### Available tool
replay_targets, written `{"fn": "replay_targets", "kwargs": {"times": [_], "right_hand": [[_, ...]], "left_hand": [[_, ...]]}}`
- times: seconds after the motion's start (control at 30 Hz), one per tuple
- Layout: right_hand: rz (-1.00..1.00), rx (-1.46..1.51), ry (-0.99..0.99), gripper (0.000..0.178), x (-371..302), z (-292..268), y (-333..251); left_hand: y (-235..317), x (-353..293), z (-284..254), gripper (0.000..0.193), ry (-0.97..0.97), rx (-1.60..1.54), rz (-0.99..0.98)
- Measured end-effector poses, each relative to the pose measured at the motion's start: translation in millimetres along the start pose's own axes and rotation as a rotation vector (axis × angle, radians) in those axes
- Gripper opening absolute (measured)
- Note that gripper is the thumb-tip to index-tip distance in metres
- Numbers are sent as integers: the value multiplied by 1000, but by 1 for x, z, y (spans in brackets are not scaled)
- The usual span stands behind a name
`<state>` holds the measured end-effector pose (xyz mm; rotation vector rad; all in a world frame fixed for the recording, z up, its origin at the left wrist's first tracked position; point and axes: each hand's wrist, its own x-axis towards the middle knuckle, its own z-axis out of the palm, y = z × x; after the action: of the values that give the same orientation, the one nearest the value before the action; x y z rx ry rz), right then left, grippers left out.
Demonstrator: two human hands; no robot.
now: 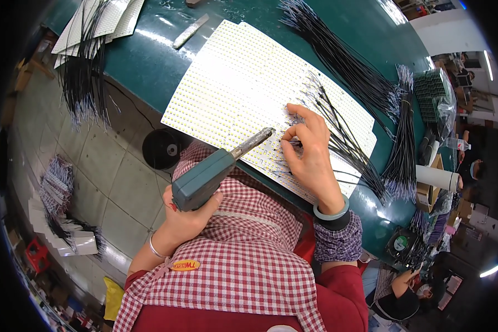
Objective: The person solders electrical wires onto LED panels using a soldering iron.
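Note:
My left hand (191, 221) is wrapped round the handle of a dark green soldering gun (202, 180). Its metal barrel points up and right, and the tip (270, 131) is over a white LED panel (232, 72) dotted with rows of small yellowish chips. Just right of the tip, my right hand (312, 149) is closed in a pinch, thumb and index finger curled together at what looks like a thin black wire, partly hidden by the fingers. Loose black wires (343, 127) lie fanned over the panel's right side, some passing behind my right hand.
Bundles of black wires (343, 61) lie along the green table (144, 61)'s far right. A white-handled blade (191, 31) rests beyond the panel. More panels (108, 22) with hanging wires are at the far left. A black round bin (161, 149) stands on the tiled floor. Another person (401, 293) sits at lower right.

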<state>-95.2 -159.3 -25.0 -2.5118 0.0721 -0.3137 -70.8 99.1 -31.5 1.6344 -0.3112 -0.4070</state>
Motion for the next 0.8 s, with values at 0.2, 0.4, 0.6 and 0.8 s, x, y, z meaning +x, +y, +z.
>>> {"fn": "replay_targets", "kwargs": {"times": [0.2, 0.4, 0.6, 0.8], "right_hand": [[-1, -34, 0, 12, 0, -2, -3], [-10, -31, 11, 10, 1, -1, -4], [-30, -58, 10, 9, 2, -2, -6], [-28, -78, 8, 9, 2, -1, -6]], "left_hand": [[3, -2, -1, 14, -40, 53, 4], [-5, -6, -4, 15, -70, 108, 40], [-6, -5, -4, 17, -90, 102, 65], [-1, -3, -6, 20, -130, 135, 38]]}}
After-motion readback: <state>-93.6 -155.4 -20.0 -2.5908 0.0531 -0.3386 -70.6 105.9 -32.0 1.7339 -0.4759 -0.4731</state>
